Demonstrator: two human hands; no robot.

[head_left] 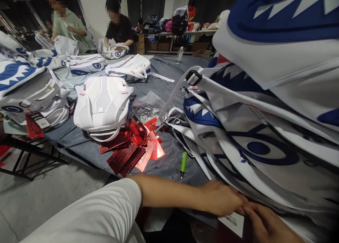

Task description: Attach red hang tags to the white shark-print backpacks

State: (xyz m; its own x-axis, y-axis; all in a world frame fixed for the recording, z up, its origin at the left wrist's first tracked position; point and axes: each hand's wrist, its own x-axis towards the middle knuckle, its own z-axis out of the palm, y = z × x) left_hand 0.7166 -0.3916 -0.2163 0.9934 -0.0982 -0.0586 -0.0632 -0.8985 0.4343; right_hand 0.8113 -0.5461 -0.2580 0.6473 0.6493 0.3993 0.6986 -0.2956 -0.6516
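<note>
My left hand (224, 199) reaches across from the left, its fingers pressed under the bottom edge of a stack of white backpacks with blue shark-mouth and eye prints (259, 137). My right hand (266, 223) sits at the lower right, fingertips meeting the left hand at a white paper tag (233, 222) beneath the stack. Whether either hand pinches the tag or the fabric is unclear. A green marker pen (183, 163) lies on the grey table cover just left of the stack. Shiny red tag cards (132, 149) are scattered beside it.
A white backpack (102, 107) lies back-up at the table's middle, more printed backpacks (29, 91) pile at the left. Two people (119, 24) work at the far end. A water bottle (179, 54) stands far back. The table's edge (79, 158) drops to a concrete floor at the left.
</note>
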